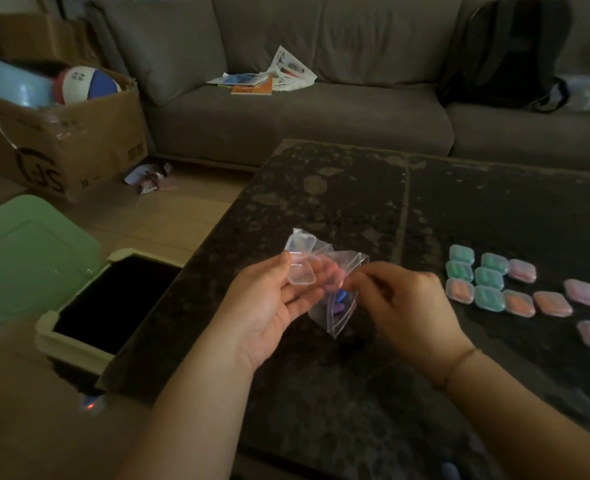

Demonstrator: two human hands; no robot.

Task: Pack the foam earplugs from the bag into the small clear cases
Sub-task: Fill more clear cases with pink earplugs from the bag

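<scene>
Out at three o'clock on the dark table (338,188), over a dozen filled cases (515,289) lie shut, so I judge I'm well along. My left hand (269,306) pinches an open empty case (300,261), thumb on its edge. My right hand (400,303) pinches at the mouth of the clear bag (338,299); a few blue and purple earplugs (340,299) remain, count unclear through the plastic.
</scene>
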